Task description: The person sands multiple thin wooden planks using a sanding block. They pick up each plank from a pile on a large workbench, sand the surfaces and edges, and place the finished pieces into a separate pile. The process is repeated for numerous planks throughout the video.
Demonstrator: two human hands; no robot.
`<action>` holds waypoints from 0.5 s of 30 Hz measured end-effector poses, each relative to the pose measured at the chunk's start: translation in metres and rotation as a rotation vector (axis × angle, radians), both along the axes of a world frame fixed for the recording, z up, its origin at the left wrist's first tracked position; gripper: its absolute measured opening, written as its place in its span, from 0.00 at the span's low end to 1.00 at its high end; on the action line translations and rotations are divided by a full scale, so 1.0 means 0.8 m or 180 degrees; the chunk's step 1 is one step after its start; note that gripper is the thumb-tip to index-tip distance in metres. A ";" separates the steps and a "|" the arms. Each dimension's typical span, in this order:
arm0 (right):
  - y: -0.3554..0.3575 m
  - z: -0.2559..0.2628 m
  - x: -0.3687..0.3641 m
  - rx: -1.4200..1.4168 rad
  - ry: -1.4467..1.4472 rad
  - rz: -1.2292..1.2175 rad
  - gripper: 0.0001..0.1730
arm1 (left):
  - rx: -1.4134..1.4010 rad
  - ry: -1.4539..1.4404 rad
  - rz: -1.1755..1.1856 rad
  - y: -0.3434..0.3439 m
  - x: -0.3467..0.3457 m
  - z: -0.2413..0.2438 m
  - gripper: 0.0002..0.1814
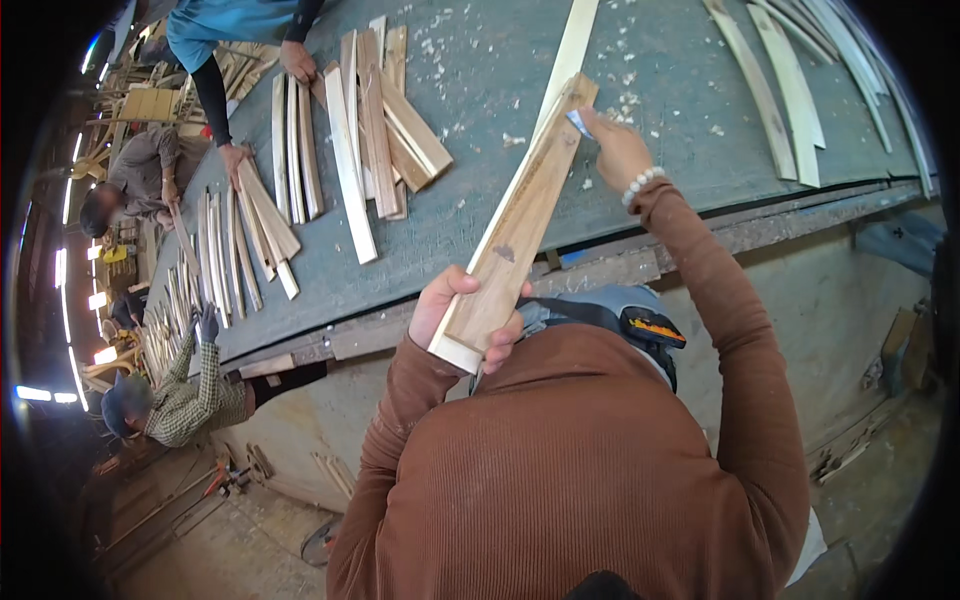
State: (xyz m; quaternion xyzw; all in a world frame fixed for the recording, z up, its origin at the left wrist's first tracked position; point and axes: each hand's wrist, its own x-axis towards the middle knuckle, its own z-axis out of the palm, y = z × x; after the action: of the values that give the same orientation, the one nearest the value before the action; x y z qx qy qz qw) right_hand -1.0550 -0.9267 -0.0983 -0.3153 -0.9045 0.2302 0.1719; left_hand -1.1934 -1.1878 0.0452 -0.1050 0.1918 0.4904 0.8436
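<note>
My left hand (437,300) grips the near end of a brown-grained wooden board (525,210), thumb on one side and fingers wrapped around the other. The board is tilted, with its far end over the table, and a dark stain marks its face. A paler wooden strip (568,56) shows along its left side and runs on beyond the far end; whether the two touch I cannot tell. In my right hand (624,154), a small blue-and-white piece (579,124) is pinched against the board near its far end. What that piece is cannot be made out.
Wood shavings (514,140) dot the green tabletop (465,120). Wooden slats (382,135) lie in a pile to the left, and curved strips (784,97) lie at right. Across the table a co-worker's hands (298,61) touch slats. Another person in a checked shirt (187,405) works further left.
</note>
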 end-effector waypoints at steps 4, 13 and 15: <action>0.007 0.043 0.006 -0.3294 0.2108 -0.0444 0.21 | -0.0305 0.0439 0.0367 0.011 0.021 0.021 0.31; -0.050 0.119 0.022 -0.4295 0.3443 -0.0234 0.35 | 0.0173 -0.0208 0.0059 -0.033 0.015 0.039 0.31; -0.075 0.128 0.010 -0.3603 0.3155 -0.0046 0.35 | 0.0014 -0.0106 0.0052 -0.034 0.015 0.043 0.31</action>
State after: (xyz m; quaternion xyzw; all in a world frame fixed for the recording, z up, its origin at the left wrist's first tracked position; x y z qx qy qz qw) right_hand -1.0469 -0.9864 0.0042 -0.2210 -0.4626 0.7738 0.3720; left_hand -1.1816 -1.2154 0.0796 -0.1129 0.1757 0.4959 0.8429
